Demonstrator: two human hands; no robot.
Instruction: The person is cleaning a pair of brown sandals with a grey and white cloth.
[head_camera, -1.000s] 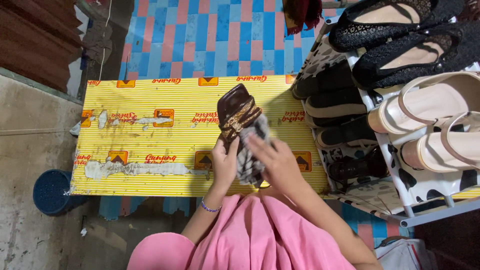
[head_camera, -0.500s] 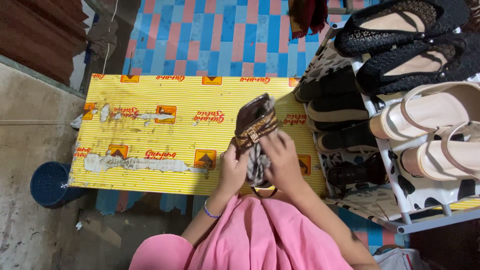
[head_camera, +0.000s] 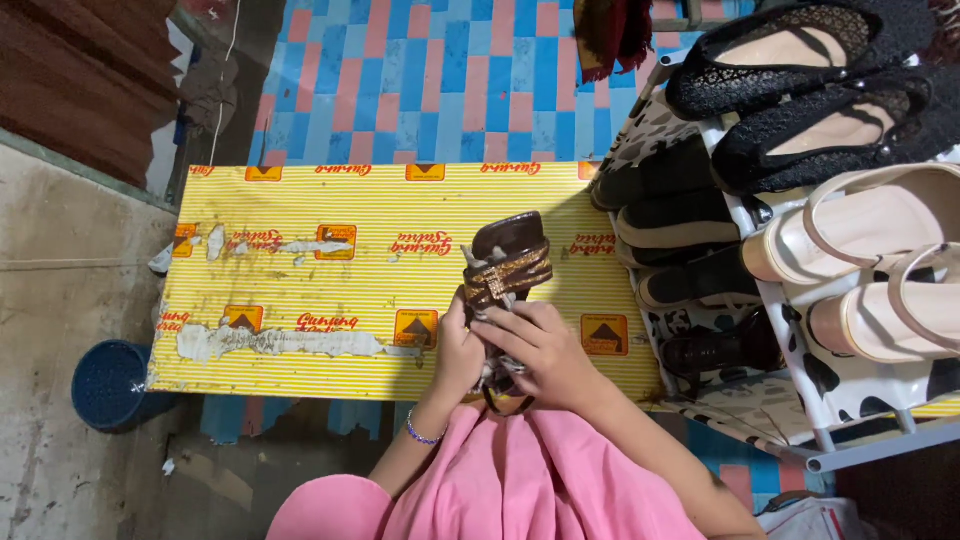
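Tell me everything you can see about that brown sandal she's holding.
The brown sandal looks glossy, like leather, with a squared toe and a glittery gold strap across the front. It is tilted, toe pointing away, above the yellow striped table. The left hand grips its side; the right hand presses a grey cloth onto its heel half.

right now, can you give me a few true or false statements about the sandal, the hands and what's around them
1. Both hands hold the brown sandal. True: the left hand and right hand close on it over the yellow striped board.
2. The sandal's strap is plain black. False: it is gold and glittery.
3. A shoe rack stands to the person's right. True.
4. The blue basket sits on the board. False: it is on the floor beside the board.
5. The person wears green. False: the clothing is pink.
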